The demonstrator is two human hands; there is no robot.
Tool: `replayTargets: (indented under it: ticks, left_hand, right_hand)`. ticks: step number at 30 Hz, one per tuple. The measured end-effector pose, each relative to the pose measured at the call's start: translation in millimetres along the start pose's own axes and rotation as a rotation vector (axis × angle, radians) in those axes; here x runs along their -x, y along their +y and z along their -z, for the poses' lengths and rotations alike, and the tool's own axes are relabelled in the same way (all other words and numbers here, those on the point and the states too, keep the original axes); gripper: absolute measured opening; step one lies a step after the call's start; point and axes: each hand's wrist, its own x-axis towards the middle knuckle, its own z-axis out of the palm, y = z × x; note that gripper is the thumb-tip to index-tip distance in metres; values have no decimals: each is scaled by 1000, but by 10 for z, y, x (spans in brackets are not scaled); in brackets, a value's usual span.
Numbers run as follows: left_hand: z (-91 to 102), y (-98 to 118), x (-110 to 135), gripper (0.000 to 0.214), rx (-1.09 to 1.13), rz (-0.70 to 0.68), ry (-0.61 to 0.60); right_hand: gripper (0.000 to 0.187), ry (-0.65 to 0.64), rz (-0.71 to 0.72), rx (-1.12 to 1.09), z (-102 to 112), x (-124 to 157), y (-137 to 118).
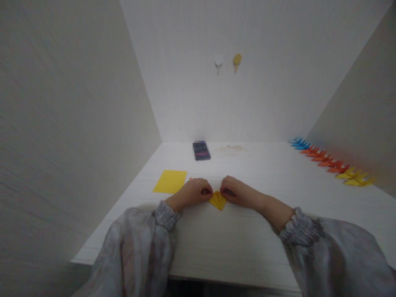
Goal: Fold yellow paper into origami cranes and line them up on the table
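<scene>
in the head view, nearest the camera are 2 loose, gauzy grey fabric sleeves, the left sleeve [145,247] and the right sleeve [349,247], each gathered at the wrist. they reach over a white, wood-grained table [247,247].

farther in, near the middle, a small yellow kite-shaped piece of folded paper [218,201] lies between the 2 hands, its narrow tip toward the near edge. the left hand [198,189] pinches its left far corner between thumb and fingers; the right hand [236,192] pinches the right far corner in the same way.

folds radiating from the near tip suggest that the early shaping is done. it looks flat and compact, without the raised points seen in the row on the far right: blue folded paper figures [299,143] farthest off, too overlapped to count, then orange-red folded paper figures [324,159], then about 2 yellow folded paper figures [355,177] nearest. by that comparison, much of the shaping seems left.

left of the left hand, a flat yellow square paper sheet [169,181] shows no folds. beyond it lies a dark, blurred rectangular object [201,151]. on the far wall are 2 round-topped hooks, a white hook [218,60] and a yellow hook [237,60].
</scene>
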Motion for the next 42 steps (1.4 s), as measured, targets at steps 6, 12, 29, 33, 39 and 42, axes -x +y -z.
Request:
replayTargets:
  ticks: [6, 12, 29, 33, 39, 42]
  left_hand:
    - [17, 44, -23, 14, 18, 0, -16]
    - [31, 82, -18, 14, 39, 17, -21]
    - [-29, 104, -32, 34, 141, 154, -30]
    - [-30, 129, -33, 36, 143, 174, -29]
    - [-36, 146, -28, 45, 182, 187, -33]
    - [-37, 170, -23, 45, 218, 178, -43]
  right_hand:
    - [7, 16, 17, 39, 5, -33, -32]
    - [9, 14, -7, 42, -15, -45, -50]
    - [12, -19, -53, 110, -44, -90, -83]
    - [9, -26, -60, 124, -51, -96, -73]
    - [6, -31, -70, 126, -34, -100, -83]
    - [5, -27, -69, 116, -34, -101, -82]
